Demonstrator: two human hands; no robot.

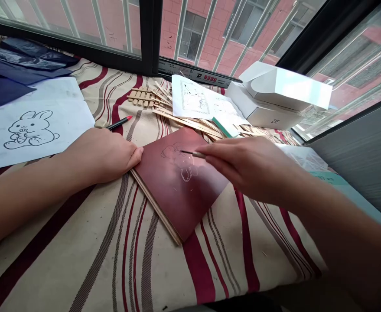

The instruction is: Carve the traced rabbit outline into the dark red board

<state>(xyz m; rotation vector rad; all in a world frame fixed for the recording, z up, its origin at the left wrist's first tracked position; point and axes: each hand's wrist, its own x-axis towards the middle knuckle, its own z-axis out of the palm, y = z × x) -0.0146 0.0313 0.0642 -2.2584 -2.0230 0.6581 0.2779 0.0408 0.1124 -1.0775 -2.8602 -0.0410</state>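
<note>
A reddish-brown wooden board (177,203) lies on the striped cloth, its pale layered edge facing left. A faint outline drawing runs across it, and part of that line (187,174) is cut through to a lighter colour. My left hand (109,156) is closed at the board's left corner, thumb pressed against its edge. In a pinch, my right hand (245,167) holds a slim carving tool (197,154) with a thin dark metal shaft and a pale handle. Its tip meets the drawing or hovers just over it; I cannot tell which. My right fingers hide most of the handle.
Left lies a paper with a rabbit drawing (30,130), near dark blue plastic (24,60). A black pen with a red end (120,123) sits behind my left hand. Toward the window are wooden strips (167,113), printed sheets (193,97) and a white box (268,110).
</note>
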